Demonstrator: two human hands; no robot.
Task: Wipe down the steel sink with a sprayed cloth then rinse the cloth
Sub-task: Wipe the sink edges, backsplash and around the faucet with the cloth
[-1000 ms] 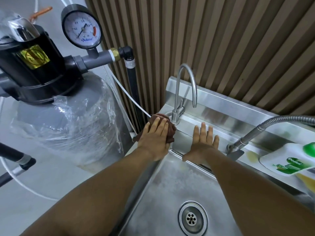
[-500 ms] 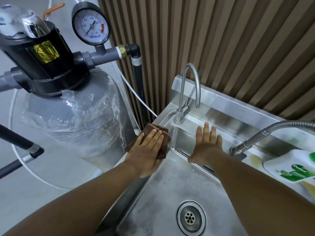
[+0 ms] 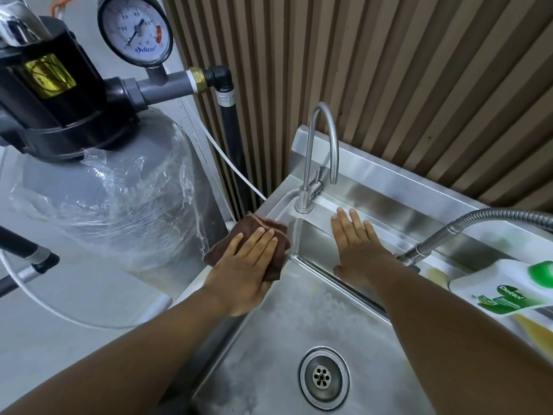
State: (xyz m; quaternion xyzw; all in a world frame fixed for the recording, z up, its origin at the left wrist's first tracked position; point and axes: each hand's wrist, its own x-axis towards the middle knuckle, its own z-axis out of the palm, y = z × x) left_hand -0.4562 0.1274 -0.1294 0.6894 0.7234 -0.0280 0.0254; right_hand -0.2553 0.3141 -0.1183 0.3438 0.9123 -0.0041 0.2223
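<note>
As the head camera looks down, a slatted wall (image 3: 419, 85) fills the far right. Grey tank (image 3: 119, 190) in clear plastic wrap stands at left, black valve head on top, just beside the sink's left side. Steel sink (image 3: 284, 324) takes the near centre and right; basin floor looks cloudy with residue. White and green bottle (image 3: 505, 289) lies on the right ledge. Flexible metal hose (image 3: 466, 223) runs in from the right, above the bottle. Curved tap (image 3: 309, 151) stands at the far left corner of the sink. Round gauge (image 3: 135, 29) sits on the pipe above the tank. Left hand (image 3: 242, 265): flat, fingers straight, palm down, pressing the cloth onto the sink's left rim, no curl round it. Right hand (image 3: 356, 244): flat, fingers straight, resting on the far ledge of the basin just right of the tap, holding nothing. Brown cloth (image 3: 254, 227): bunched on the left rim near the far left corner, mostly under the left hand, near the tap base but apart from it. Drain (image 3: 324, 377) sits in the near basin floor between the two forearms.
</note>
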